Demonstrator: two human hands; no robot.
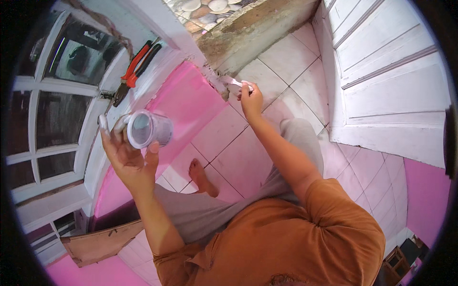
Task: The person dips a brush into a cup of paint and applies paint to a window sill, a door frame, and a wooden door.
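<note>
My left hand [129, 155] is wrapped round a clear plastic cup [163, 131], tilted so that its mouth faces up toward me. Whitish smears mark the fingertips, and the inside of the cup looks pale grey. Farther ahead, my right hand [251, 101] pinches a small paintbrush [234, 82] with a pale handle. Its tip reaches the rough, chipped lower corner [220, 85] of the wall, beside the doorway; the bristles are too small to make out clearly.
Pliers [135, 66] with red and black handles lie on the white window ledge at the left. Below it runs a pink wall [183, 95]. A white panelled door [386, 71] stands at the right over pale floor tiles [229, 128]. A bare concrete step [238, 40] lies ahead.
</note>
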